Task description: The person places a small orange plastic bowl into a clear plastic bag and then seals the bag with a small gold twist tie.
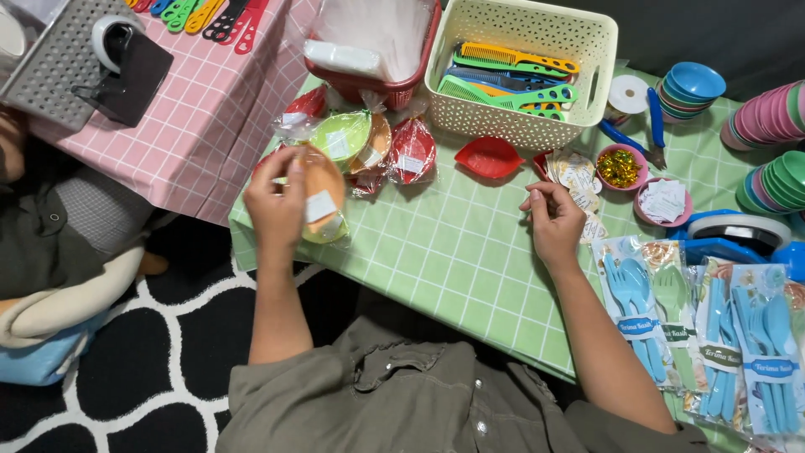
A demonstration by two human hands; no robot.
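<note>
Left hand (275,204): fingers curled around a wrapped bowl (320,201), orange with a green one nested behind it, sealed in clear film with a white label on the front. The bowl is held on edge, just above the near left corner of the green checked table (453,252).

Beyond the left hand, close by: more wrapped bowls (369,143) in green, orange and red, lying in a loose pile. Behind them, a red basket (373,84) with clear bags inside.

Right hand (553,220): thumb and fingertips pinched together on something small; cannot tell what, as the fingers hide it. Just beyond and touching the fingertips, a fan of small paper tags (579,180). To its left, a bare red leaf-shaped dish (489,157). Further beyond, a cream basket (524,67) holding coloured combs (511,80).

To the right of the right hand: a pink bowl of gold ties (619,166), a second pink bowl with white slips (662,201), and blue scissors (650,126). Nearer the body on that side, packed cutlery sets (713,335) in blue and green, lying side by side. Stacked bowls (767,143) sit at the far right edge.
</note>
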